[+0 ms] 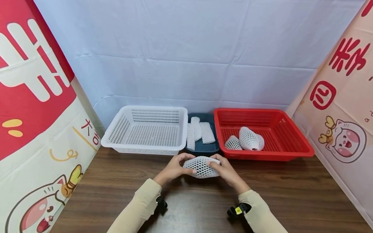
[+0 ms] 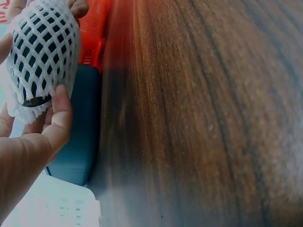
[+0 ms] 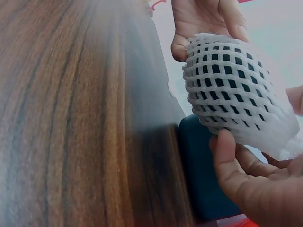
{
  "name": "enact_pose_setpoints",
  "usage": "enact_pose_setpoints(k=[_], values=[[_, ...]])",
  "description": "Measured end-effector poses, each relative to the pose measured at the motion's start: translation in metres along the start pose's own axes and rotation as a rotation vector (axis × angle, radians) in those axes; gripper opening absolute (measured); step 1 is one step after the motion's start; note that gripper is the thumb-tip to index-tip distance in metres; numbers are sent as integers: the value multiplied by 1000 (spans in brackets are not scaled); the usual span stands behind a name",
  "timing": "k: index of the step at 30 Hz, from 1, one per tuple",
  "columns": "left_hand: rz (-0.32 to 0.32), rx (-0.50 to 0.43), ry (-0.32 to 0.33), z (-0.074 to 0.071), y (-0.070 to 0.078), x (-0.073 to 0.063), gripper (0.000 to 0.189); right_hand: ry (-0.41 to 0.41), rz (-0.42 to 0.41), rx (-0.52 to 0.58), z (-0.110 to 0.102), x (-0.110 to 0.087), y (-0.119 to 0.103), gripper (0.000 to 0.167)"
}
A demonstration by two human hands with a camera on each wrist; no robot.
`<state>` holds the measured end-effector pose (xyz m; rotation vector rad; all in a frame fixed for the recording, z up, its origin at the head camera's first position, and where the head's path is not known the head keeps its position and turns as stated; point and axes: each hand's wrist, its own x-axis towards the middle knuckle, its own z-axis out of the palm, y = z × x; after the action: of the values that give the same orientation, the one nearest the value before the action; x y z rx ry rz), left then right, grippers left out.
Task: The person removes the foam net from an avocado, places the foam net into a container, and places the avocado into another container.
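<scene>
Both ends covered! The foam-netted dark object [image 1: 201, 168] was gripped by the left hand [image 1: 175, 167] and right hand [image 1: 226, 169], near the blue tray [image 1: 207, 147].

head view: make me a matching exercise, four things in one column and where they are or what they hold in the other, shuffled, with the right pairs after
Things
1. white basket
2. dark blue tray
3. red basket
4. netted item

Places and contents
A. gripped by the left hand and right hand
B. holds netted pieces; farthest right of the containers
C. farthest left of the containers
D. between two baskets, with white foam pieces inside

Pairs: 1-C, 2-D, 3-B, 4-A
</scene>
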<state>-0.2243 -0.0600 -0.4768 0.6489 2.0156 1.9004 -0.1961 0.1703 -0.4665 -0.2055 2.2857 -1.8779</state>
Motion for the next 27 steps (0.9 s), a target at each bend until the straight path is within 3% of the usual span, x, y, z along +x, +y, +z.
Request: enact_pose_setpoints(k=[8,20,22,27], values=[[-12,50,19,-2,-10,2,47,-1,17,-82,4,-12,-27,23],[-57,155,-24,-3,-16,0,45,-93,29,-200,4,-14,-29,23],[-61,161,-31,-3,-14,-1,45,-96,30,-208,3,-14,-28,24],[-63,168,-44,1,12,-9,43,-99,25,-215,2,-14,-29,23]])
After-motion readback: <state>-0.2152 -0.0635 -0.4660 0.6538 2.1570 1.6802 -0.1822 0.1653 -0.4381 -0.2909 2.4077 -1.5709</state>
